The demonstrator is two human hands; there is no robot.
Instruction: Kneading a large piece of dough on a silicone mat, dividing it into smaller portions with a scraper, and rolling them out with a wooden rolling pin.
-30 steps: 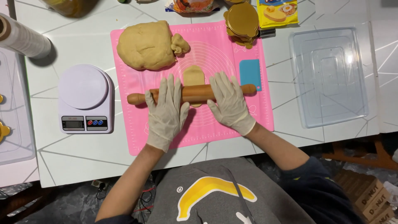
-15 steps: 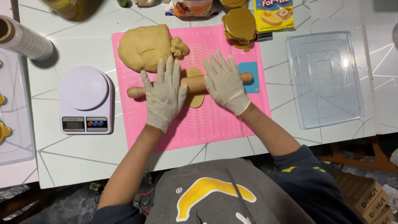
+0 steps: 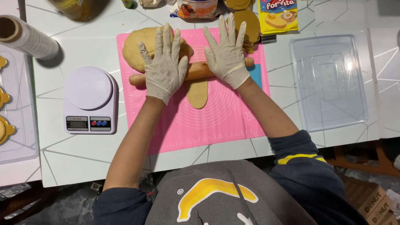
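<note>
My pink silicone mat [image 3: 216,121] lies on the white table [image 3: 75,158], and on it I press the wooden rolling pin [image 3: 196,71] with both gloved hands. My left hand [image 3: 163,66] and my right hand [image 3: 227,52] lie flat on the pin, fingers spread wide and straight, gripping nothing. Under the pin is the rolled dough strip [image 3: 197,93], a narrow tongue pointing toward me.

I think the main risk is the big dough mass [image 3: 135,52], which sits just beyond the pin at its left part. If I push further, the pin may run into it and stick. The strip may also become too thin at one end, because my hands are not at equal distance from the middle.

About containers: the clear plastic tray [image 3: 329,83] at my right looks empty. The other clear tray [image 3: 16,125] at the left edge holds some yellow round pieces. The kitchen scale [image 3: 89,100] carries nothing.
</note>
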